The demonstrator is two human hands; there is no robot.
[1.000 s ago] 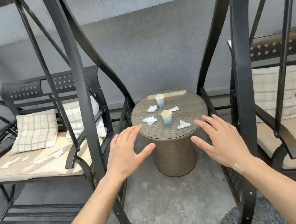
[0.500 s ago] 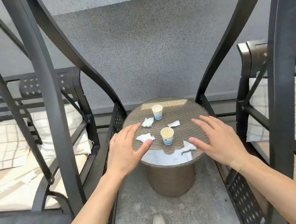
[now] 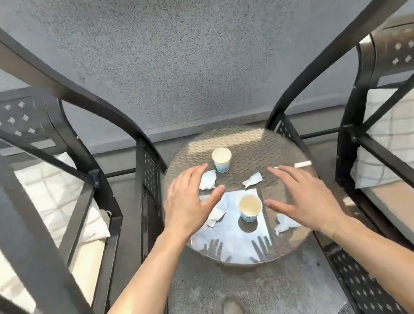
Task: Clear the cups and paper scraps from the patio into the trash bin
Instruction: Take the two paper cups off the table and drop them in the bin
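On the round glass-topped surface (image 3: 274, 146), the near cup (image 3: 249, 207) stands upright, mouth up, between both hands' spread, empty fingers (image 3: 283, 174); far cup (image 3: 222, 159) upright beyond them.

Home patio: swing benches (image 3: 52, 197), wicker table (image 3: 274, 143)

A single head-worn wide-angle camera looked forward and steeply down from above, close over a round wicker table (image 3: 238, 138). It faced a grey stucco wall (image 3: 184, 52) beyond the left grip (image 3: 191, 202) and right grip (image 3: 301, 196). The wearer's shoe (image 3: 231, 311) showed below, nearer than both grips.
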